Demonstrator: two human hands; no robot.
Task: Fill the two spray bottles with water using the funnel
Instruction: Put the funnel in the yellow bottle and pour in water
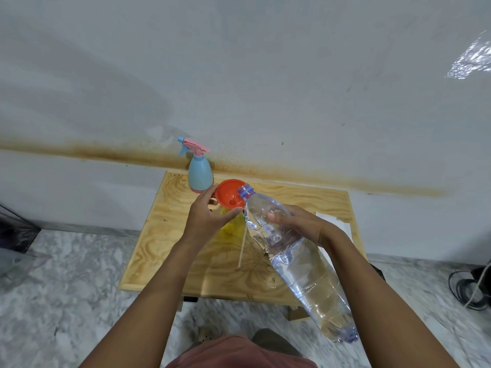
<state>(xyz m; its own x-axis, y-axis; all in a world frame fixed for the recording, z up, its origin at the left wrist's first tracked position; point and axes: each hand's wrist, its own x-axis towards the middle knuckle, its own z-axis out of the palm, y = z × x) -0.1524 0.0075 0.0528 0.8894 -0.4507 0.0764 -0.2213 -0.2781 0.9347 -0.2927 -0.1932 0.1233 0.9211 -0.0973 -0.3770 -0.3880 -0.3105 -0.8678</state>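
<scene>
An orange funnel (229, 194) sits in the neck of a yellow spray bottle (233, 226), mostly hidden behind my hands. My left hand (206, 213) holds the funnel by its rim. My right hand (297, 223) grips a large clear water bottle (297, 264), tilted with its open blue-ringed mouth over the funnel's edge. A blue spray bottle (199, 174) with a pink trigger head stands upright at the back left of the wooden table (170, 248). A thin pale tube (242, 249) lies on the table beside the yellow bottle.
The table stands against a white wall with a brown stain line. White paper (335, 221) lies at the table's right edge. Marble floor surrounds it; dark cables (470, 288) lie on the right, a dark transparent box (16, 235) on the left.
</scene>
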